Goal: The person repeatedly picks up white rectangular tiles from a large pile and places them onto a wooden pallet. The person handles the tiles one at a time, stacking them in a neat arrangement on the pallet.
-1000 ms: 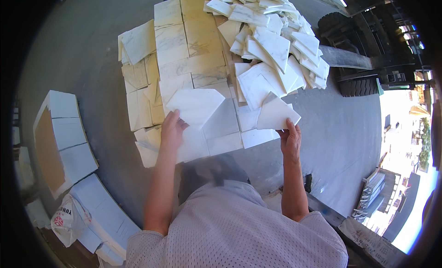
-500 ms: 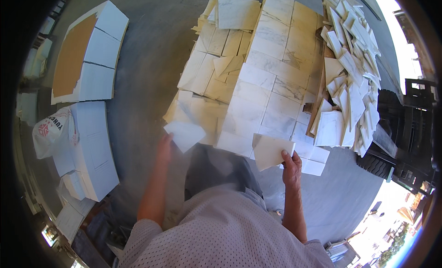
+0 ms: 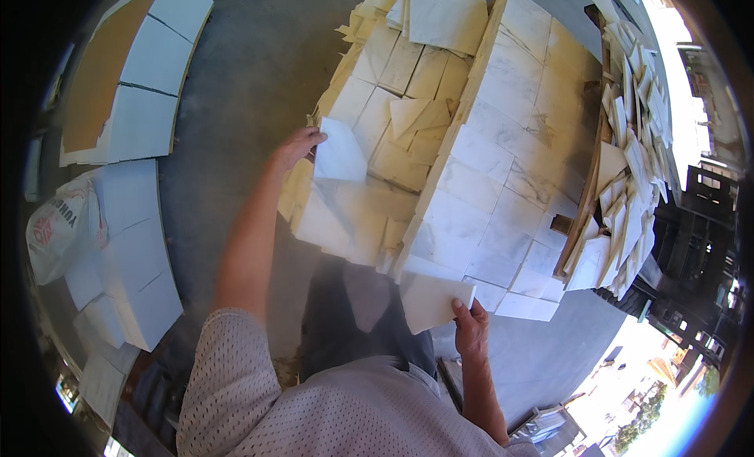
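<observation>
Through the head camera I see my left hand [image 3: 300, 146] pinching 1 tile [image 3: 340, 152] by its upper left corner, at the left edge of the left stack [image 3: 369, 107]; I cannot tell whether tile and stack touch. My right hand [image 3: 470, 327], thumb uppermost, pinches a 2nd tile [image 3: 432, 302] by its right end, at the near left corner of the middle stack [image 3: 499, 150]. Along that stack's right edge I note a heap [image 3: 628, 162] of tilted, overlapping pieces.
</observation>
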`<state>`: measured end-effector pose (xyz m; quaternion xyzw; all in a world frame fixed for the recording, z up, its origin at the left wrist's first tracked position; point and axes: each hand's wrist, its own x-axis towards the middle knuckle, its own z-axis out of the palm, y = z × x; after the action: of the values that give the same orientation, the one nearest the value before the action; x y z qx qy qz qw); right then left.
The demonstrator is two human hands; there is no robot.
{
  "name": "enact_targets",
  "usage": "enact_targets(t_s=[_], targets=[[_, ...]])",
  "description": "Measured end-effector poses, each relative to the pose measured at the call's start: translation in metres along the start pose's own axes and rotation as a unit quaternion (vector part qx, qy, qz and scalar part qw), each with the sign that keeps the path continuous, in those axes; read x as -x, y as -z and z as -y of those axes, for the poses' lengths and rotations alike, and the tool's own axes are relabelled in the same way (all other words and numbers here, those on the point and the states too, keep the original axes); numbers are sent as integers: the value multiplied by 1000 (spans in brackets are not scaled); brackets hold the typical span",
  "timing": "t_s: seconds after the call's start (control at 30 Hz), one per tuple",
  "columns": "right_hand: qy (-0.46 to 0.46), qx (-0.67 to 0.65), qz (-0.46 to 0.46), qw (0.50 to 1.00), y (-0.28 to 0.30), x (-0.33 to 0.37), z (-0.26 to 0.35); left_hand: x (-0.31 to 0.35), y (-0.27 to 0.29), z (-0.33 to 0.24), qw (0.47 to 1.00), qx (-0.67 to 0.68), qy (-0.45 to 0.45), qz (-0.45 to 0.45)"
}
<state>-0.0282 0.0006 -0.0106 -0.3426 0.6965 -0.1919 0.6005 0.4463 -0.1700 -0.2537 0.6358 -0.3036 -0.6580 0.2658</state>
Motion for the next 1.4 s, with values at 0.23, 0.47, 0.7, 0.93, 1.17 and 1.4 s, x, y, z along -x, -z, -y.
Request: enact_targets(t_s=[0.23, 0.47, 0.7, 0.93, 1.17, 1.4], targets=[[-49, 29, -20, 998, -30, -10, -17, -62, 4, 20, 908, -380, -37, -173], [-29, 9, -19, 999, -40, -20, -26, -53, -25, 49, 981, 20, -14, -191], [-23, -4, -21, 999, -48, -40, 0, -62, -34, 85, 983, -24, -64, -169], [-4, -52, -13, 999, -83, -75, 36, -60, -24, 56, 984, -90, 0, -151], [66, 67, -8, 996, -129, -129, 50, -52, -95, -4, 892, -292, 69, -337], [132, 235, 57, 961, -133, -173, 63, -49, -85, 22, 898, -311, 3, -312]])
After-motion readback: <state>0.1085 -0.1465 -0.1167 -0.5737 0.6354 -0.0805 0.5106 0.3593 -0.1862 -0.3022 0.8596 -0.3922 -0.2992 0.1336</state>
